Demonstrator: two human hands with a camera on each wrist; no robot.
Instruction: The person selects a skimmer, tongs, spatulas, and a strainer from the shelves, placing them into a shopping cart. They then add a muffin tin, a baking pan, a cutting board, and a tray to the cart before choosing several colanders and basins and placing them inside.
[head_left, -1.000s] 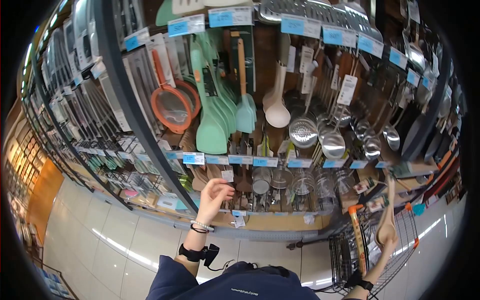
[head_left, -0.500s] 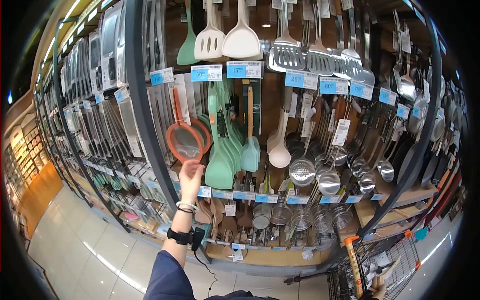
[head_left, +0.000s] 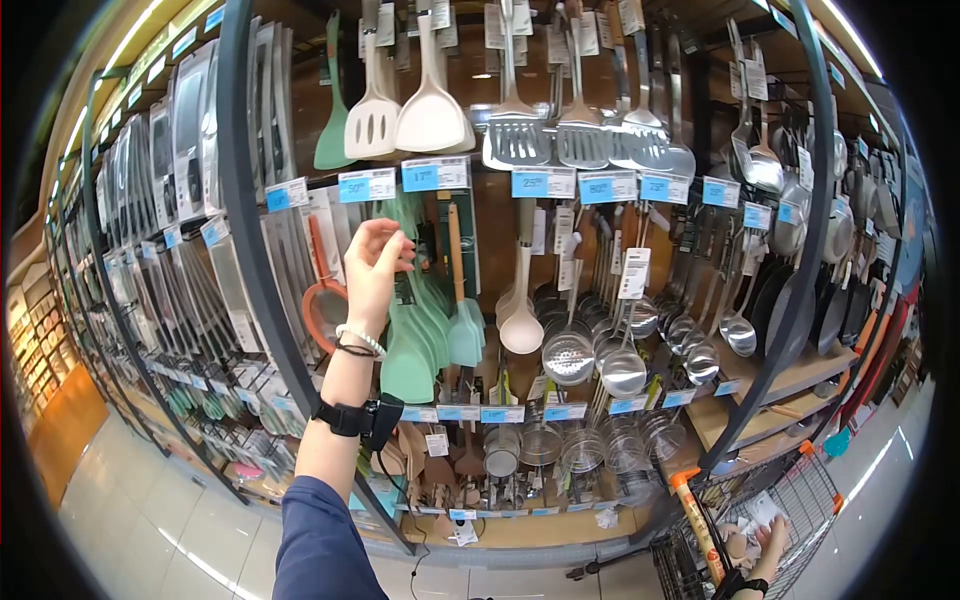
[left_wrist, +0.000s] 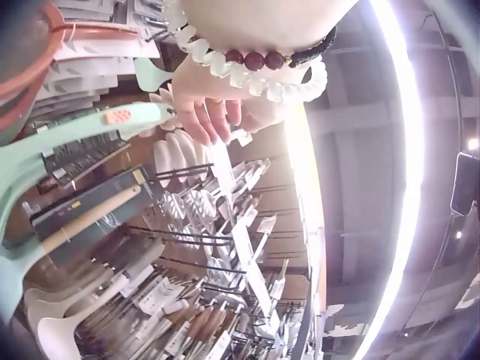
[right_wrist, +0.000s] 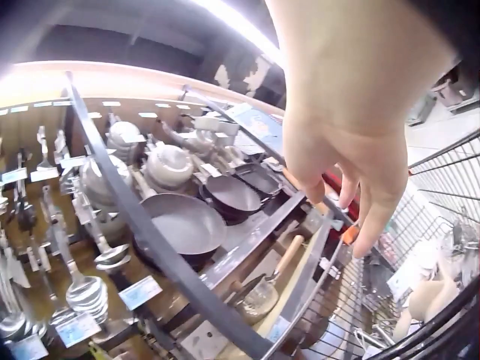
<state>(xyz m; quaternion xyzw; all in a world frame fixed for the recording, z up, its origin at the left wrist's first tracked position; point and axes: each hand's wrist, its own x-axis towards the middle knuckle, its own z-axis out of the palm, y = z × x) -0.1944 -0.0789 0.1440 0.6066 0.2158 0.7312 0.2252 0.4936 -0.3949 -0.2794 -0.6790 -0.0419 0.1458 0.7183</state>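
Note:
My left hand (head_left: 378, 270) is raised at the mint-green turners (head_left: 408, 355), overlapping their upper handles in the head view. In the left wrist view its loosely bent fingers (left_wrist: 204, 124) are close beside the end of a mint-green handle (left_wrist: 90, 127), with nothing held. Over the shopping cart (head_left: 815, 500), my right hand (head_left: 770, 548) has its fingers loosely spread and holds nothing. Below it in the right wrist view, a pale wooden utensil (right_wrist: 431, 296) lies in the cart among other items. Next to the mint turners hangs a light-blue spatula (head_left: 465, 335) with a wooden handle.
An orange-rimmed strainer (head_left: 322, 310) hangs left of my left hand, beside a dark shelf post (head_left: 260, 240). Price tags (head_left: 435, 174) line the rail above. Steel ladles (head_left: 622, 372) and white ladles (head_left: 520, 325) hang to the right. Frying pans (right_wrist: 184, 225) sit on a side shelf.
My left hand has risen from the lower shelf, past the strainer, to the mint turners' handles. My right hand has lowered the wooden utensil into the cart and let go of it.

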